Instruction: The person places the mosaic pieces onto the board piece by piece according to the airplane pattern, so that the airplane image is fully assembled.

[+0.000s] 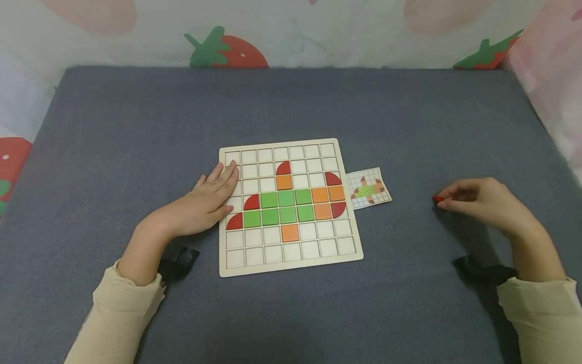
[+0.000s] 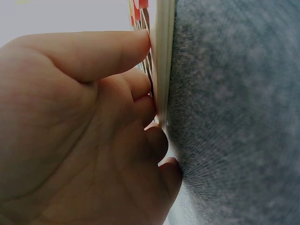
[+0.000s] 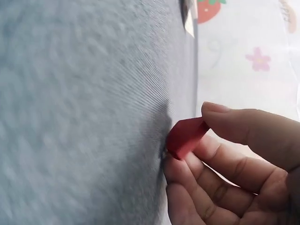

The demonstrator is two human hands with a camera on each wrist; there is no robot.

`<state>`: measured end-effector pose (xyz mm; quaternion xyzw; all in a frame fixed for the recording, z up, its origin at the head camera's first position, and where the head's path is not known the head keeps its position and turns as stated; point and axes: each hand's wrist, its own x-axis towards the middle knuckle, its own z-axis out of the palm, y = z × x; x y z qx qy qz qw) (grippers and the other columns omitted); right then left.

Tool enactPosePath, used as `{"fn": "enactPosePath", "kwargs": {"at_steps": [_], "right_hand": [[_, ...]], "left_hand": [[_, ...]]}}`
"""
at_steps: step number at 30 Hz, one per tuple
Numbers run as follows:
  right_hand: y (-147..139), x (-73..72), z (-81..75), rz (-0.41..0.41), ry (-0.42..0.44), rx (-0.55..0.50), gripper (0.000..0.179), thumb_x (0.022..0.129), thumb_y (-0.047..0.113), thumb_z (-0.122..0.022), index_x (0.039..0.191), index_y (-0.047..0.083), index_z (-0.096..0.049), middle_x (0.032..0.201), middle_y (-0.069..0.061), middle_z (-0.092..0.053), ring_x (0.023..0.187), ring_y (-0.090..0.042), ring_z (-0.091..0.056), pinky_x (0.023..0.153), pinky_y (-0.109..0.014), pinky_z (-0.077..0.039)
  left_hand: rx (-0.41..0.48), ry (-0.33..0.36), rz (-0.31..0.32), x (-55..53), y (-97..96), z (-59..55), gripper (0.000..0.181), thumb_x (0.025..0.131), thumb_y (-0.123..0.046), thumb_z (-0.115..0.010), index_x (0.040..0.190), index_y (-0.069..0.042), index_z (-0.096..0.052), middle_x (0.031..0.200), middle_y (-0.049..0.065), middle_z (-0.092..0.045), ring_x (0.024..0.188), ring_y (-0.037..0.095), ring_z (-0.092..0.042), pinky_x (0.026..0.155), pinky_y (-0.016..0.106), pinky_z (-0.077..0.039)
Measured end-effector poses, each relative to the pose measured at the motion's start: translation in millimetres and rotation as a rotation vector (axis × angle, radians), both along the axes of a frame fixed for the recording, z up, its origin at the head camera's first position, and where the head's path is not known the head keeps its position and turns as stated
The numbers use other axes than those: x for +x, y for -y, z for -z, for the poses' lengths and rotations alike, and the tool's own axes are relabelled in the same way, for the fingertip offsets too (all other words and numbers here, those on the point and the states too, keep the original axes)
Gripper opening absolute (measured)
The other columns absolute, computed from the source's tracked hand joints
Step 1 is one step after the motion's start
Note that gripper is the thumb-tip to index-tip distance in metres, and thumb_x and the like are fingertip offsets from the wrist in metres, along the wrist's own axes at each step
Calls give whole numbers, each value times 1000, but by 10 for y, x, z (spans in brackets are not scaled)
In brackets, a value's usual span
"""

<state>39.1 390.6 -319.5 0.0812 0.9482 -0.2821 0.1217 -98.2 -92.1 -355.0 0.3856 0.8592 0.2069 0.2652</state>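
A pale wooden grid board [image 1: 254,260] lies mid-table, with green squares [image 1: 287,206], orange squares [image 1: 290,233] and red quarter-round pieces [image 1: 251,202] set in its cells. My left hand [image 1: 200,205] rests on the board's left edge, fingers extended over the rim; in the left wrist view the thumb [image 2: 108,51] touches the board's face. To the right, away from the board, my right hand [image 1: 491,207] pinches a small red piece [image 3: 185,138] between thumb and fingers, close over the cloth. In the head view only a bit of that piece shows.
A small printed card [image 1: 368,188] with a coloured grid picture sticks out from under the board's right side. Dark grey cloth [image 1: 136,126] covers the table. Behind stands a white sheet with strawberries [image 1: 241,50]. Black wrist straps [image 1: 179,264] sit at both wrists.
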Motion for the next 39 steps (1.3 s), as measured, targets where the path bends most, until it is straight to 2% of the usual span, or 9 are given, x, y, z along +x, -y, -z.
{"fn": "enactPosePath", "kwargs": {"at_steps": [4, 11, 13, 20, 30, 39], "right_hand": [[-61, 15, -16, 32, -1, -23, 25, 89, 23, -67, 101, 1, -70, 87, 5, -70, 74, 0, -60, 64, -14, -45], [-102, 14, -23, 89, 16, -75, 29, 93, 16, -60, 104, -10, -66, 84, -2, -70, 71, -2, -62, 62, -20, -51], [-93, 19, -25, 103, 14, -99, 30, 93, 16, -61, 104, -12, -65, 82, 0, -69, 70, -3, -63, 62, -20, -51], [30, 33, -36, 131, -32, -284, 19, 88, 15, -68, 95, -2, -71, 79, 8, -70, 71, -7, -66, 63, -22, -53], [396, -67, -78, 103, -14, -337, 27, 89, 9, -66, 103, -14, -64, 81, 5, -70, 73, -9, -66, 65, -25, -54], [786, -147, -101, 31, 43, -357, 24, 88, 9, -66, 102, -11, -66, 87, -10, -70, 73, -14, -67, 66, -30, -55]], "left_hand": [[-1, 1, 1, -5, 2, 2, 66, 101, -18, -40, 150, 0, 1, 157, 15, 7, 142, 30, 14, 110, 57, 0], [2, 2, 2, 0, 2, 7, 66, 101, -18, -40, 150, 0, 0, 157, 15, 7, 142, 31, 14, 110, 57, 0], [5, 3, 4, 1, 6, 13, 66, 101, -18, -40, 150, 0, 1, 157, 15, 7, 141, 31, 14, 110, 58, 0], [0, -1, 4, -6, 7, 22, 67, 101, -18, -41, 150, 0, 1, 157, 15, 8, 141, 31, 14, 110, 57, 0], [8, 14, 8, -13, 10, 3, 68, 100, -18, -41, 150, 0, 1, 157, 16, 8, 141, 31, 15, 110, 57, 2], [15, 10, 16, -10, 15, 1, 67, 101, -18, -40, 150, 1, 1, 157, 16, 8, 141, 32, 15, 109, 58, 2]]}}
